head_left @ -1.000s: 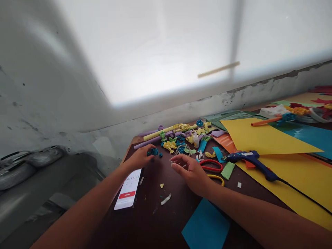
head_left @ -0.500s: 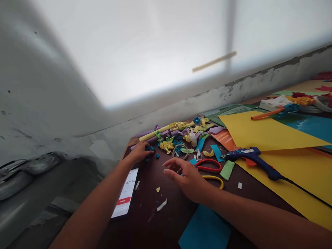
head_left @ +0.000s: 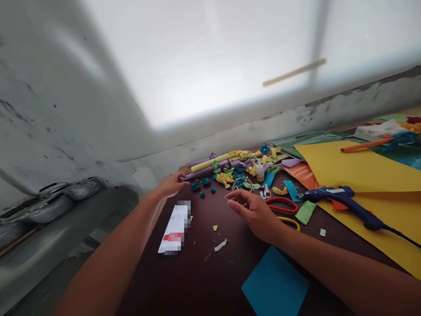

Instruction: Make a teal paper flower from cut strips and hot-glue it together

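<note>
My left hand is at the table's left edge, thumb and fingers apart, near the left ends of a purple paper roll and a yellow paper roll. I see nothing held in it. Just right of it lie several small crumpled blue paper flowers. My right hand hovers over the middle of the table, fingers loosely curved and thumb apart, with nothing visible between them. Beside it are scissors with red and yellow handles, partly hidden by the hand, and a ring of tape.
A phone lies at the left and a blue paper square in front. Paper scraps and a small white glue bottle are at the back. At the right, a blue glue gun with a cord rests on yellow sheets.
My left hand has let go of the blue paper flower and moved to the left, towards the roll ends. My right hand keeps much the same place over the table. The view has shifted left.
</note>
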A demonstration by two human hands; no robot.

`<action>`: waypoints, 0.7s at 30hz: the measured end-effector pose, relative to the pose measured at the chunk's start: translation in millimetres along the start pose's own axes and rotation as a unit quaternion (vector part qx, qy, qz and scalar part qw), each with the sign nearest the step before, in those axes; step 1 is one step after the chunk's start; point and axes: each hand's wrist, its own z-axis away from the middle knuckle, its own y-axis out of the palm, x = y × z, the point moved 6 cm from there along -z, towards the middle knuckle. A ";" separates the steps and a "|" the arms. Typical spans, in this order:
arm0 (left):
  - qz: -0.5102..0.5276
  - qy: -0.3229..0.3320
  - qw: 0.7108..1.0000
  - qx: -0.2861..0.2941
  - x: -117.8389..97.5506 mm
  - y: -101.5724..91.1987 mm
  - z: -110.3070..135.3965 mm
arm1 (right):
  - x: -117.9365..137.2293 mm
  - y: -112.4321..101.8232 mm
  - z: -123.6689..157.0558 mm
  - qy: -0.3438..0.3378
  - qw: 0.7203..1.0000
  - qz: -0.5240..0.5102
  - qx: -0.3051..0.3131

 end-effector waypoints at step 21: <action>-0.041 0.088 0.995 0.004 -9.1 51.3 -11.7 | 77.6 16.7 -45.5 -0.020 0.914 0.393 0.101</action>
